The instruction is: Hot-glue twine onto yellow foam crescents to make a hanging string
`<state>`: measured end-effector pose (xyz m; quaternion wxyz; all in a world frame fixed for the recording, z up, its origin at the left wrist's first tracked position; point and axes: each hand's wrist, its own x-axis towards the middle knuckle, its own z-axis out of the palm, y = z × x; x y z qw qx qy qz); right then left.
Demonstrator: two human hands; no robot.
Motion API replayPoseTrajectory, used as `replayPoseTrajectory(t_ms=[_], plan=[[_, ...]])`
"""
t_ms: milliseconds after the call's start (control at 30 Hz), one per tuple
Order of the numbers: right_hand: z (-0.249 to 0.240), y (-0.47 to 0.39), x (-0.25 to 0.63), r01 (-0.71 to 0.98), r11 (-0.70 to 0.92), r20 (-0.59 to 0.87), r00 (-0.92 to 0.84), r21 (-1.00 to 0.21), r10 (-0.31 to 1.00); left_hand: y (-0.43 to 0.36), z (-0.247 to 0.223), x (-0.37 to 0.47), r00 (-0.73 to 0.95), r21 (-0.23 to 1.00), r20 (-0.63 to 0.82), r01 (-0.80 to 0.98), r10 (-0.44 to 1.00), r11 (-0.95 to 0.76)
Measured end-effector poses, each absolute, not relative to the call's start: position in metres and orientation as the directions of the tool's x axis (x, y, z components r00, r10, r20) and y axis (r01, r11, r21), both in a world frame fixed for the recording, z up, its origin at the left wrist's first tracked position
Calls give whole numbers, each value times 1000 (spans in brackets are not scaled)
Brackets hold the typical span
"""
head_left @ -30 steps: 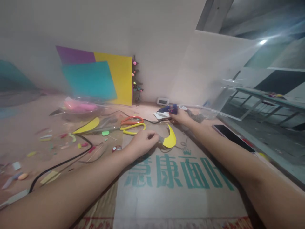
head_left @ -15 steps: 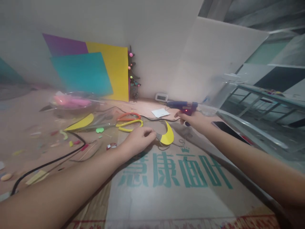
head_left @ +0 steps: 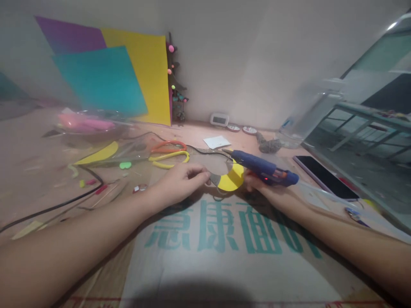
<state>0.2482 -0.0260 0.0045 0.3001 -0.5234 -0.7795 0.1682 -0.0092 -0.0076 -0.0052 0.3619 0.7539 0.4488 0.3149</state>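
Note:
My left hand (head_left: 180, 183) is closed in a pinch on the grey end of a curved strip. The rest of that strip is a yellow crescent (head_left: 231, 179), held just above the printed white sheet. My right hand (head_left: 257, 183) is wrapped round a blue hot glue gun (head_left: 257, 163) with a small red light lit. Its nozzle points left, over the crescent's upper end; whether it touches cannot be made out. Orange-handled scissors (head_left: 170, 146) and a yellow handle loop (head_left: 170, 160) lie left of the crescent, beyond my left hand.
A black phone (head_left: 326, 176) lies at the right. A white card (head_left: 217, 142) and a small white clock-like device (head_left: 219, 119) are at the back. Coloured sheets (head_left: 102, 81) lean on the wall. A black cord (head_left: 77, 199) and scraps are at the left.
The glue gun has come nearer and lower in my right hand, its nozzle now over the crescent. My left hand keeps its pinch on the strip. The view has shifted slightly.

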Motion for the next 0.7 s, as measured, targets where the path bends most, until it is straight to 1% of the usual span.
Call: replayPoseTrajectory(t_ms=[67,133,200,233,333,433,533,600,700], plan=[[5,-26,248,648,369,264,-258,-666,929,-10,-6,-8,440,760,166,513,882,-399],[4,-25,247,572,351,244,-257,-742,935,-11,-7,-7,485,651,216,575,848,-495],[2,-24,246,558,367,253,-273,-744,928,-11,-8,-6,523,564,250,605,815,-562],[1,-24,245,565,377,255,-285,-734,924,-11,-9,-6,531,541,254,614,808,-574],[0,-23,244,569,394,241,-327,-722,914,-10,-9,-6,549,525,235,623,802,-580],[0,-24,243,542,382,217,-343,-748,914,-10,-9,-6,580,550,216,593,786,-589],[2,-25,242,508,346,194,-328,-789,925,-11,-8,-6,599,531,241,578,764,-620],[3,-25,241,496,324,176,-321,-806,931,-12,-8,-6,596,516,246,587,764,-624],[4,-25,241,521,308,157,-314,-796,936,-13,-8,-6,563,536,236,605,792,-589]])
